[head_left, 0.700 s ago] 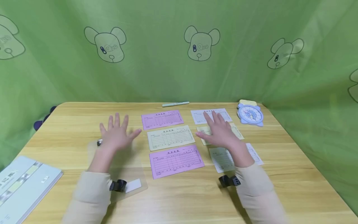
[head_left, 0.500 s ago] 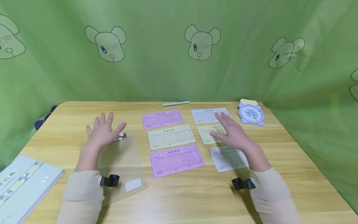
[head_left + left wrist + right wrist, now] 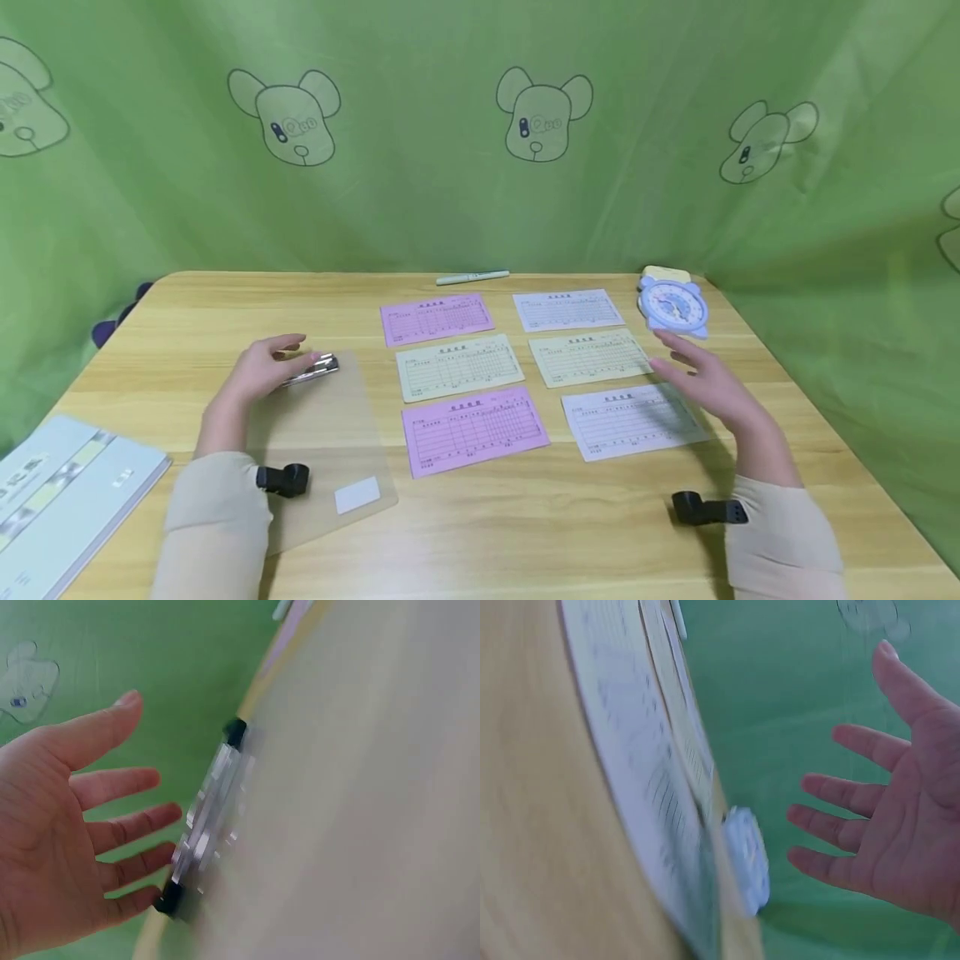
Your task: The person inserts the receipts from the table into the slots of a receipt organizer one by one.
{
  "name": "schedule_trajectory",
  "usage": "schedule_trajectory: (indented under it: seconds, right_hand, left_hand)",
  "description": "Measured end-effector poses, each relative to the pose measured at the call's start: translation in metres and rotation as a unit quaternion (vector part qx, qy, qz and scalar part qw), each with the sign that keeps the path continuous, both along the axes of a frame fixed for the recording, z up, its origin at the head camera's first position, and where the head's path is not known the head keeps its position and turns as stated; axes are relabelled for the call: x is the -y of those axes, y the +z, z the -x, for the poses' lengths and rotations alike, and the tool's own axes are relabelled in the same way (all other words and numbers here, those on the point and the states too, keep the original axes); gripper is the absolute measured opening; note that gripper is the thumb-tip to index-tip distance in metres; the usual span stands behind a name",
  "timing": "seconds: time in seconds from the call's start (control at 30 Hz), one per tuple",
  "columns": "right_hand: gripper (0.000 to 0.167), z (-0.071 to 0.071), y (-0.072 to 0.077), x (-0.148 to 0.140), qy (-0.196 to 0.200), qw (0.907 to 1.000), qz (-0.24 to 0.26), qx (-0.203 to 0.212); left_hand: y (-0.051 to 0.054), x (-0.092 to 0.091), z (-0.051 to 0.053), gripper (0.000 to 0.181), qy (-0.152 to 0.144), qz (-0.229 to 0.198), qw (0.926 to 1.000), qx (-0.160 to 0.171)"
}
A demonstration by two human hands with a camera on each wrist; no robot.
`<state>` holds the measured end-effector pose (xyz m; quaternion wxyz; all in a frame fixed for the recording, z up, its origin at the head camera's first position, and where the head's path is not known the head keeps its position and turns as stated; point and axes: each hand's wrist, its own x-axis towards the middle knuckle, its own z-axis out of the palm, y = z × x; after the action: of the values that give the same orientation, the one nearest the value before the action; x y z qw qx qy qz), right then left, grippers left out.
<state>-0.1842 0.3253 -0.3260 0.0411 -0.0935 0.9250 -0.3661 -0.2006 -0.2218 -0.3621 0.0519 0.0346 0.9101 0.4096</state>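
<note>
My left hand (image 3: pixel 258 373) hovers above the top edge of a clear clipboard (image 3: pixel 330 442), beside its metal clip (image 3: pixel 313 369). In the left wrist view its fingers (image 3: pixel 131 825) are spread, with a gap or slight contact at the clip that I cannot tell. To the right, my right hand (image 3: pixel 708 385) is raised over the table past the printed slips, holding nothing, fingers loosely extended. Nearest to it are a yellow slip (image 3: pixel 588 358) and a white slip (image 3: pixel 632 422). A pink slip (image 3: pixel 474 432) lies closer to the clipboard.
Further slips complete two columns: a pink one (image 3: pixel 437 319), a yellow one (image 3: pixel 459 367) and a white one (image 3: pixel 567 310). Behind them lies a pen (image 3: pixel 472 277). A blue timer-like dial (image 3: pixel 673 307) sits back right. A pale notebook (image 3: pixel 71 508) occupies the left edge.
Both hands have moved apart, the left one leftward and the right one rightward off the slips. The left fingers now point more to the right. The slips and clipboard stay put.
</note>
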Motion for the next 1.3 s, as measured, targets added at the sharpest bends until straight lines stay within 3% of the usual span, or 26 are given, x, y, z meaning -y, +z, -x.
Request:
schedule_trajectory:
  seconds: [0.2, 0.43, 0.63, 0.7, 0.9, 1.07, 1.3]
  right_hand:
    - [0.063, -0.001, -0.017, -0.021, -0.034, 0.9993, 0.010, 0.014]
    - [0.063, -0.001, -0.035, -0.045, -0.062, 0.9977, 0.006, 0.026]
    - [0.063, -0.002, -0.053, -0.056, -0.074, 0.9929, 0.068, 0.064]
    - [0.061, -0.002, -0.057, -0.057, -0.064, 0.9935, 0.076, 0.054]
    - [0.057, 0.000, -0.060, -0.055, -0.014, 0.9997, 0.008, 0.020]
    - [0.062, 0.000, -0.060, -0.052, -0.031, 0.9978, -0.048, 0.033]
    - [0.056, 0.000, -0.062, -0.052, -0.047, 0.9964, -0.062, 0.032]
  left_hand:
    - [-0.019, 0.007, 0.003, 0.063, 0.014, -0.021, 0.9996, -0.012]
    - [-0.031, 0.008, 0.002, 0.053, 0.027, -0.018, 0.9981, -0.052]
    - [-0.037, 0.009, 0.002, 0.040, 0.028, -0.005, 0.9955, -0.090]
    - [-0.038, 0.010, 0.002, 0.039, 0.028, -0.002, 0.9950, -0.096]
    - [-0.041, 0.009, 0.000, 0.038, 0.030, 0.003, 0.9941, -0.104]
    - [-0.042, 0.008, -0.001, 0.037, 0.035, 0.010, 0.9936, -0.107]
    - [-0.041, 0.006, 0.000, 0.036, 0.038, 0.011, 0.9928, -0.113]
